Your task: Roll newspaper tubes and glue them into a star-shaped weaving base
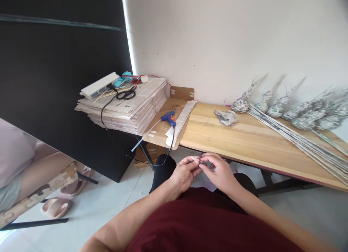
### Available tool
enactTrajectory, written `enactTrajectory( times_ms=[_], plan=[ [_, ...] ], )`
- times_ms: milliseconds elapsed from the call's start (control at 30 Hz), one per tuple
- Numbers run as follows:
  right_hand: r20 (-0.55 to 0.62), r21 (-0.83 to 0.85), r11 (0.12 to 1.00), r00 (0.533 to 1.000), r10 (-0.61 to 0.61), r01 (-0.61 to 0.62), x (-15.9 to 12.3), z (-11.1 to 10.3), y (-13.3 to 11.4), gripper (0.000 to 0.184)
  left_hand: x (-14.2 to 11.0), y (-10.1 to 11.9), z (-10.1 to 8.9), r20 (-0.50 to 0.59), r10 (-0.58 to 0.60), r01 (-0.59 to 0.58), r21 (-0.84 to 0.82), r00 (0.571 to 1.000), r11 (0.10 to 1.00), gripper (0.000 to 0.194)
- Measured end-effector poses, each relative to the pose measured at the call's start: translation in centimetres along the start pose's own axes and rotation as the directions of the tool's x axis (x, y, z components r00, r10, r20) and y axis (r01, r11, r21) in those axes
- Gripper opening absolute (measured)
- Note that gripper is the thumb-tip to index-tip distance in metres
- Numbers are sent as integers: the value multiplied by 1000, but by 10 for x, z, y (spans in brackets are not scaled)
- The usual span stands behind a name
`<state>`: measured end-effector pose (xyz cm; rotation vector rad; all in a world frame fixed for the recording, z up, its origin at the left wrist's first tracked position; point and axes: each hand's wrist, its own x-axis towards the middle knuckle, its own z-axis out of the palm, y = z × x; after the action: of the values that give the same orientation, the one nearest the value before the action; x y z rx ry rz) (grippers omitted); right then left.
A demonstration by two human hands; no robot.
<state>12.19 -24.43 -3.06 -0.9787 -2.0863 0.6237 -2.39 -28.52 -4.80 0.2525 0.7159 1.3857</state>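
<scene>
My left hand (185, 171) and my right hand (219, 170) meet above my lap, just in front of the wooden table's near edge (244, 161). Both have their fingers pinched together on a small thin piece (200, 160) held between them; it is too small to name. A blue glue gun (169, 118) lies on a cardboard sheet (160, 132) at the table's left end, its black cord hanging off the edge. Long rolled newspaper sticks (299, 139) and woven newspaper flowers (268, 105) lie across the right half of the table.
A stack of newspapers (127, 110) at the left carries a white power strip (99, 85), black scissors (126, 95) and thin sticks. A crumpled grey cloth (227, 117) lies mid-table. Another person's leg and sandals (56, 206) show at the lower left on a patterned chair.
</scene>
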Motion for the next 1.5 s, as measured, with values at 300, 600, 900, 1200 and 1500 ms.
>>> enactTrajectory(
  times_ms=[300,600,900,1200,1500],
  plan=[
    [26,137,974,984,178,-180,16,4,-14,6,-2,15,10,-30,52,-52,4,998,999,18],
    [-69,173,974,984,163,-149,19,9,-25,4,-4,19,13,5,87,-87,12,996,996,12],
    [-74,141,988,994,77,-66,14,10,-28,12,-5,19,9,-35,98,-98,2,995,995,15],
    [81,269,923,962,263,-275,8,8,-19,23,-4,27,4,-48,136,-133,54,990,990,20],
    [259,306,867,911,322,-393,20,4,-23,23,1,30,-2,16,187,-188,103,982,977,23]
  ],
)
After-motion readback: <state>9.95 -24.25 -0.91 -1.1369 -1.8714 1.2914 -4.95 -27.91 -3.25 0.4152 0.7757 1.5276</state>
